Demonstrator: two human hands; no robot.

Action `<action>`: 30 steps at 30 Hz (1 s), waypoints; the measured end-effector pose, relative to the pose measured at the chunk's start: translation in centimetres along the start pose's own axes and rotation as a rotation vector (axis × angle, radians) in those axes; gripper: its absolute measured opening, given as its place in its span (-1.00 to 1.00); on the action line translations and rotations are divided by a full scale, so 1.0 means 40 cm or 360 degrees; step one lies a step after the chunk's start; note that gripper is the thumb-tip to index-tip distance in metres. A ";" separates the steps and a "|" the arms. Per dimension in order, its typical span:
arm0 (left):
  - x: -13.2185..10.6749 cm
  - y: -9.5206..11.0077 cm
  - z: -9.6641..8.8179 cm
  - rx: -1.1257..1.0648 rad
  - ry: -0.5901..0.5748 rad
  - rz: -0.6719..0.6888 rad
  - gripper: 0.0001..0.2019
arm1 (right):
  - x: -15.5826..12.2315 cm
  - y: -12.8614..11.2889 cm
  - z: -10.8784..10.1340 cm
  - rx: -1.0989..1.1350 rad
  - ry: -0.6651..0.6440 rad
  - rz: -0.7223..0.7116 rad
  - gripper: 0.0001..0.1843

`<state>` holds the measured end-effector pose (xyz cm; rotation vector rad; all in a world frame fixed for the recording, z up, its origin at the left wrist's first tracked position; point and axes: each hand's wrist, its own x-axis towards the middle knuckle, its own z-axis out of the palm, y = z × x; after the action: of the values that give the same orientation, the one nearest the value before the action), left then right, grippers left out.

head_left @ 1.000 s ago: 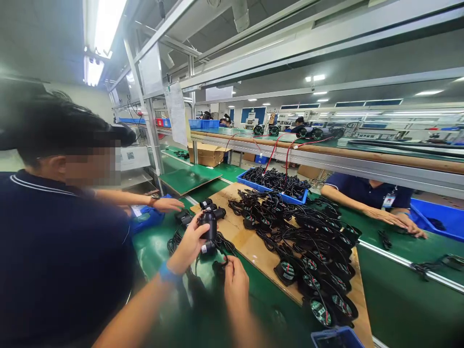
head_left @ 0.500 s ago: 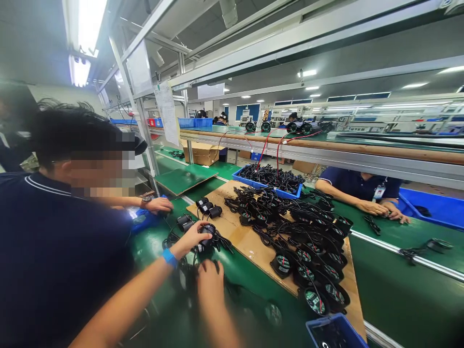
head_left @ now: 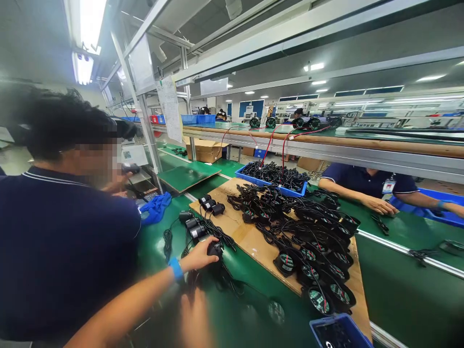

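Observation:
My left hand (head_left: 200, 254), with a blue band at the wrist, has its thumb and fingers closed around a black cylindrical part (head_left: 215, 249) just above the green bench. More black cylinders with white labels (head_left: 195, 230) and coiled black cables (head_left: 167, 241) lie right behind that hand. Closer to me, my right hand (head_left: 195, 309) is low over the bench, near dark cables, and smeared by motion. Its fingers cannot be made out clearly.
A cardboard sheet (head_left: 246, 241) to the right bears many round black units with cables (head_left: 308, 270). Blue bins stand behind it (head_left: 302, 192) and at the front (head_left: 340, 316). A co-worker (head_left: 65, 232) sits close on the left, another (head_left: 362, 188) across the bench.
My left hand has moved slightly right and nearer with the black cylinder. My right hand has drawn left and toward me. The left co-worker's hand has lifted off the bench.

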<state>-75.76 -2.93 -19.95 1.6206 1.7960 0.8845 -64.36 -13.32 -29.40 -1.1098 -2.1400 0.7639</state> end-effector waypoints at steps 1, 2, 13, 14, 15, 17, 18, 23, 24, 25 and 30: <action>0.000 0.001 0.000 0.0055 0.0037 0.0017 -0.34 | -0.007 -0.004 0.022 -0.0019 0.0009 0.0062 -0.47; 0.001 0.002 -0.002 0.0112 0.0070 0.0031 -0.35 | -0.013 -0.011 0.038 -0.0027 0.0010 0.0131 -0.46; 0.016 -0.009 -0.004 0.0751 -0.0014 0.0337 -0.41 | 0.070 -0.022 -0.132 -0.0598 0.0025 0.0222 -0.49; 0.017 -0.011 -0.006 0.0778 -0.0023 0.0340 -0.41 | 0.098 -0.005 -0.159 -0.0629 0.0026 0.0241 -0.45; 0.018 -0.013 -0.009 0.0803 -0.0030 0.0344 -0.41 | 0.124 0.011 -0.181 -0.0656 -0.0002 0.0243 -0.44; 0.020 -0.015 -0.015 0.0853 -0.0032 0.0350 -0.42 | 0.158 0.037 -0.211 -0.0687 -0.0112 0.0207 -0.46; 0.020 -0.015 -0.017 0.0877 -0.0031 0.0353 -0.43 | 0.164 0.046 -0.220 -0.0692 -0.0176 0.0178 -0.49; 0.008 -0.014 -0.009 0.0971 -0.0022 0.0385 -0.48 | 0.121 0.051 -0.233 -0.0715 -0.0354 0.0084 -0.54; 0.006 -0.014 -0.007 0.0986 -0.0003 0.0390 -0.49 | 0.109 0.046 -0.233 -0.0718 -0.0369 0.0079 -0.55; 0.005 -0.014 -0.006 0.0998 0.0021 0.0397 -0.50 | 0.097 0.039 -0.232 -0.0719 -0.0377 0.0072 -0.56; -0.017 0.011 -0.006 0.0977 0.0199 0.0452 -0.47 | -0.035 0.038 -0.265 -0.0660 -0.0223 -0.0045 -0.56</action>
<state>-75.58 -3.62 -19.49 2.2885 2.0897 0.5830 -55.25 -11.52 -23.91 -1.2568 -2.5010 0.4005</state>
